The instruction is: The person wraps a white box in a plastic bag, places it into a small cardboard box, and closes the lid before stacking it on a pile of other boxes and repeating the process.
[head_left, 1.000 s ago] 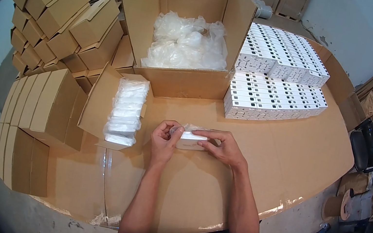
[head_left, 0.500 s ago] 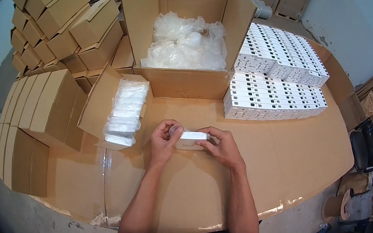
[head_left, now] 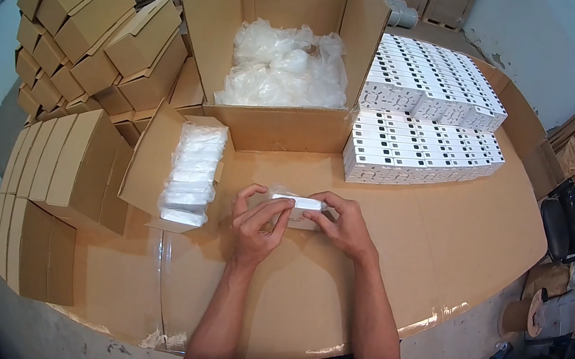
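A small white box in a clear plastic bag (head_left: 300,206) is held between both hands over the cardboard-covered table (head_left: 402,267). My left hand (head_left: 257,222) grips its left end, fingers laid across the front. My right hand (head_left: 343,224) pinches the right end. To the left, a small open carton (head_left: 146,160) holds a row of bagged white boxes (head_left: 193,171).
A large open carton (head_left: 277,125) with loose clear plastic bags (head_left: 283,68) stands at the back. Stacks of white printed boxes (head_left: 425,130) fill the back right. Folded brown cartons (head_left: 67,158) pile up on the left. A black chair (head_left: 573,220) sits off the table's right edge.
The bagged box has been turned so its narrow edge faces up. My left hand's fingers have spread over its front side.
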Available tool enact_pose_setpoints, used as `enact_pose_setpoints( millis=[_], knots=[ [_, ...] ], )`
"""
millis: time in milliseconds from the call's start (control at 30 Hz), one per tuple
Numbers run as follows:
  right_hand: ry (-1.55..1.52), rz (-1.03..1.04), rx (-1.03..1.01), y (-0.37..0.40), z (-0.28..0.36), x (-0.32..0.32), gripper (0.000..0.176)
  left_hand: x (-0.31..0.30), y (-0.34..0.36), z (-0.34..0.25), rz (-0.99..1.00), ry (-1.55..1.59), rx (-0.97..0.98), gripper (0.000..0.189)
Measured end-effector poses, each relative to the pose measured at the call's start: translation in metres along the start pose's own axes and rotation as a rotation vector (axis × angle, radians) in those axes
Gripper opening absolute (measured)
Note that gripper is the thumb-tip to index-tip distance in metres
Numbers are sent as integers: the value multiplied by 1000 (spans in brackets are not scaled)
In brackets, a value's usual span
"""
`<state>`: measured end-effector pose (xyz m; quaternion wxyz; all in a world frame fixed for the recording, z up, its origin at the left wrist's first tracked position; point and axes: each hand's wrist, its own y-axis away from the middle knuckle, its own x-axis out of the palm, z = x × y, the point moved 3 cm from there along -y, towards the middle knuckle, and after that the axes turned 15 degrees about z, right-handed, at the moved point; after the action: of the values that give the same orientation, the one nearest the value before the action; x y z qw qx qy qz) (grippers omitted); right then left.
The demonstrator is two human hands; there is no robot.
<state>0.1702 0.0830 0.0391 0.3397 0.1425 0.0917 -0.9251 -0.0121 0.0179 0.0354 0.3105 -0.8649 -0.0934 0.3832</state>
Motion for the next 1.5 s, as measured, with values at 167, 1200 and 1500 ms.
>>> enact_pose_setpoints(
  millis=[167, 1200, 1500],
  knots=[
    [34, 18, -7, 1, 0, -1, 18, -2, -2, -1, 22, -2, -8, 27],
    [72, -21, -60, -1, 0, -1, 35, 21, 10, 37, 210, 858, -442, 48],
    [-43, -172, -197, -6, -11, 5, 31, 8, 54, 16, 147, 377, -461, 88]
  ],
)
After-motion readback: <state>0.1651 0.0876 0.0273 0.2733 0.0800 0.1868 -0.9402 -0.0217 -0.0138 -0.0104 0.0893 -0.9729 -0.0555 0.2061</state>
